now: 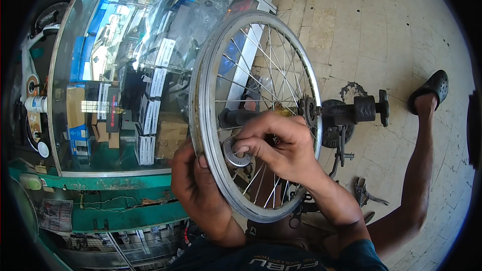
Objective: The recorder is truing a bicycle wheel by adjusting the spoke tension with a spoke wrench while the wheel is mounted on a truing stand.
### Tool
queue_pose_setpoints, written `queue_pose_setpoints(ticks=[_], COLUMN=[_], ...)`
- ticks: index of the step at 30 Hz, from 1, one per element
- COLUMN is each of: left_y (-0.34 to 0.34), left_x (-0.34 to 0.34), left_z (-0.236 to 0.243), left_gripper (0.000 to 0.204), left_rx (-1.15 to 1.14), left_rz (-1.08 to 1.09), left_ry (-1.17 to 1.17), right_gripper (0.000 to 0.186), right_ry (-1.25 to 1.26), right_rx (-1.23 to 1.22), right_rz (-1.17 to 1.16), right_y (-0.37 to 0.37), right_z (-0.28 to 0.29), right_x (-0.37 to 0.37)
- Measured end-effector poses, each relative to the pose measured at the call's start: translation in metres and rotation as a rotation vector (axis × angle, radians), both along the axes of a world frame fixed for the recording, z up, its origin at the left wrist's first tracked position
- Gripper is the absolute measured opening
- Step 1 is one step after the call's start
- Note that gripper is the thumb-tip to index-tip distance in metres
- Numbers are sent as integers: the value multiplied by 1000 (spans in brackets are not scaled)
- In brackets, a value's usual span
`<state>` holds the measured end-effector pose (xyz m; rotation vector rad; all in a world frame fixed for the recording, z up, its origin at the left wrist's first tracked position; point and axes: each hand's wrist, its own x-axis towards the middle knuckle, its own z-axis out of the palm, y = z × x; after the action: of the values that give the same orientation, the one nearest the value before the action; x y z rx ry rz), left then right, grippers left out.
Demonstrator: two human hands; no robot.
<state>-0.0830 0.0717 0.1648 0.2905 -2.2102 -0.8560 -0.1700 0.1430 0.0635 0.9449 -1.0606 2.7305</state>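
Note:
A bare bicycle wheel [200, 78] without a tyre stands upright, its metal rim turned partly sideways to me. My left hand [203, 198] grips the rim at its lower left, fingers and thumb on both sides. Between the thumb and fingers of my right hand [288, 145] is a round, silver, notched spoke wrench [228, 153]. It sits among the spokes close to the rim's inner side; whether it is seated on a spoke nipple I cannot tell. A sprocket [309, 111] shows at the hub, which my right hand partly hides.
On the left stands a glass display case [115, 172] with boxes and parts, on a green shelf [130, 216]. A black threaded shaft with a knob [364, 109] lies right of the wheel, near a chainring [354, 90]. Pliers [362, 193] rest on the tiled floor [381, 55] beside my leg.

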Motion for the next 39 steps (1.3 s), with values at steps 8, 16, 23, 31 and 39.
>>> queue_pose_setpoints(ticks=[8,16,23,31,39], left_y=[3,2,10,10,6], left_x=[8,9,2,3,0], left_z=[10,8,8,-1,-1], left_gripper=[23,22,22,25,25], left_rx=[37,157,190,209,125], left_rz=[56,43,25,-30,-3], left_ry=[-154,-89,-74,6,-32], right_gripper=[42,42,40,26,42], right_ry=[-45,98,71,238,-12], right_rx=[10,30,-19,32,-93], right_rz=[54,-59,-108,-42,-106], right_y=[5,9,-4,3,-8], right_z=[-2,-2,-6,-4,-8], right_x=[4,1,2,-5,8])
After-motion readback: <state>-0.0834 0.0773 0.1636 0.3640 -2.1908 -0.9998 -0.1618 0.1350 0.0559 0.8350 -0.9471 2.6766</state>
